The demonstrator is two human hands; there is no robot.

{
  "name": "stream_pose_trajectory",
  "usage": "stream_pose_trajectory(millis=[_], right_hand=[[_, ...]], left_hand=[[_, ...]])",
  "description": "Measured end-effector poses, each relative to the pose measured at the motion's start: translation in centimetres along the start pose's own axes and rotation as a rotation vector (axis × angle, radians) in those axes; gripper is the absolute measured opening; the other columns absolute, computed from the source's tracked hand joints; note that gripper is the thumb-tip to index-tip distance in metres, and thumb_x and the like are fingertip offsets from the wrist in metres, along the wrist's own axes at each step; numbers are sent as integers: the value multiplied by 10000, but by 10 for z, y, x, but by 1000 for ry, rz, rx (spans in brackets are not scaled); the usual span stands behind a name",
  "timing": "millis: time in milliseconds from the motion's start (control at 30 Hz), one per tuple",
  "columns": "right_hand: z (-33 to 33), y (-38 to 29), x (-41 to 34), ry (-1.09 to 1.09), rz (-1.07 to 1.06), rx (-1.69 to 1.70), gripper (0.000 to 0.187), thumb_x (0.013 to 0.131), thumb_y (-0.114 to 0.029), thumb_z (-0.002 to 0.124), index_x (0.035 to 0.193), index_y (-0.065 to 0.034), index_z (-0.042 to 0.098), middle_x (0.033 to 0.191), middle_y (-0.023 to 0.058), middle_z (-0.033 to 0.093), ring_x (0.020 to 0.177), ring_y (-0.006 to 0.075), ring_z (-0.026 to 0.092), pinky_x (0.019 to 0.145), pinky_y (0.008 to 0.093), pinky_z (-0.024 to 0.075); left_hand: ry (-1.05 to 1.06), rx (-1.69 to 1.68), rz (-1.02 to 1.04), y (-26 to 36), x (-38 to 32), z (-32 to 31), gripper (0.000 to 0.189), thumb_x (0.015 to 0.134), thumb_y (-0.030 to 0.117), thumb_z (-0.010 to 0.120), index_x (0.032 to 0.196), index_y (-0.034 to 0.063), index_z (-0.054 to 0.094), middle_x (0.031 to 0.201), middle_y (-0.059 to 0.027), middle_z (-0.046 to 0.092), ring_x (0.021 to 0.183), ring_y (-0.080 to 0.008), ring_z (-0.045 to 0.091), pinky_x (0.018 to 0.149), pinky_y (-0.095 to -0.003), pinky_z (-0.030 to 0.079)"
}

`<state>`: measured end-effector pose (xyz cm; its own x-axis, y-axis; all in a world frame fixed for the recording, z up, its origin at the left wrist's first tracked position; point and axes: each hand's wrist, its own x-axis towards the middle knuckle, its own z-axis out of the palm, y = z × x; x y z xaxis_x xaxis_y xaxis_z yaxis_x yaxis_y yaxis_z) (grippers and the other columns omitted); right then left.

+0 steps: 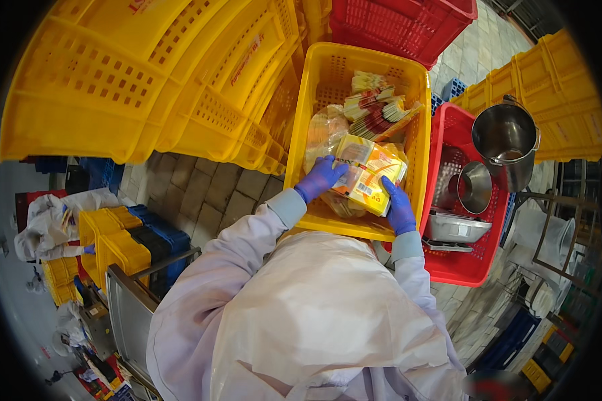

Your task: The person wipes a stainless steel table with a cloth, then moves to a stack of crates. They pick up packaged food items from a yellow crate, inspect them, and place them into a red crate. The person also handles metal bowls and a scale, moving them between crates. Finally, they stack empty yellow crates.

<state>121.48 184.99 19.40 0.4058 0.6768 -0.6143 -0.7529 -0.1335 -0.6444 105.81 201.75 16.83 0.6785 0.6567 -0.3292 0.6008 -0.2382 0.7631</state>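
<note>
Both my hands wear blue gloves and grip a stack of yellow printed plastic packaging over a yellow perforated crate. My left hand holds the stack's left edge, its fingers on top. On the stack's right edge is my right hand, thumb on the upper face. A barcode shows on the top piece. Beyond the stack, bundles of red and cream printed packaging lie fanned out in the crate. Clear plastic bags rest at its left side, partly hidden by the stack and my left hand.
Tall stacked yellow crates stand at the left. A red crate is behind. To the right, a red basket holds metal pans, near a steel bucket. Farther left, a person in white touches yellow crates.
</note>
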Motion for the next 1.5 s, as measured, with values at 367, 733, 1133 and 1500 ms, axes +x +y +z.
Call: stream_pose_trajectory(millis=[367, 733, 1133, 1500], right_hand=[[-41, -4, -108, 270, -238, 402, 501, 849, -248, 597, 1279, -34, 456, 1160, 97, 572, 1027, 212, 579, 894, 339, 476], [-112, -28, -187, 541, -879, 495, 619, 881, -411, 545, 1369, -86, 348, 1368, 118, 406, 1188, 266, 474, 962, 432, 451], [-95, 22, -168, 729, -764, 381, 650, 866, -514, 467, 1353, -95, 366, 1339, 128, 440, 1174, 303, 480, 965, 460, 430], [-67, 8, -159, 593, -657, 384, 735, 805, -560, 498, 1361, -97, 365, 1329, 144, 455, 1174, 329, 482, 955, 493, 429]], left_hand=[[-469, -532, 32, 41, 18, -49, 339, 906, 328, 541, 1104, 58, 593, 959, -71, 601, 819, -160, 588, 742, -279, 478], [-8, 73, 126, 44, 37, 18, 670, 764, 415, 696, 1187, -50, 464, 1163, -216, 541, 1113, -323, 502, 931, -404, 412], [-112, -1070, -338, 43, 22, 67, 455, 750, 31, 700, 1098, -39, 416, 1018, -155, 583, 781, -214, 646, 645, -353, 576], [92, -929, -325, 36, 23, 91, 666, 699, 71, 766, 1170, 19, 297, 1078, -148, 544, 958, -232, 562, 818, -355, 480]])
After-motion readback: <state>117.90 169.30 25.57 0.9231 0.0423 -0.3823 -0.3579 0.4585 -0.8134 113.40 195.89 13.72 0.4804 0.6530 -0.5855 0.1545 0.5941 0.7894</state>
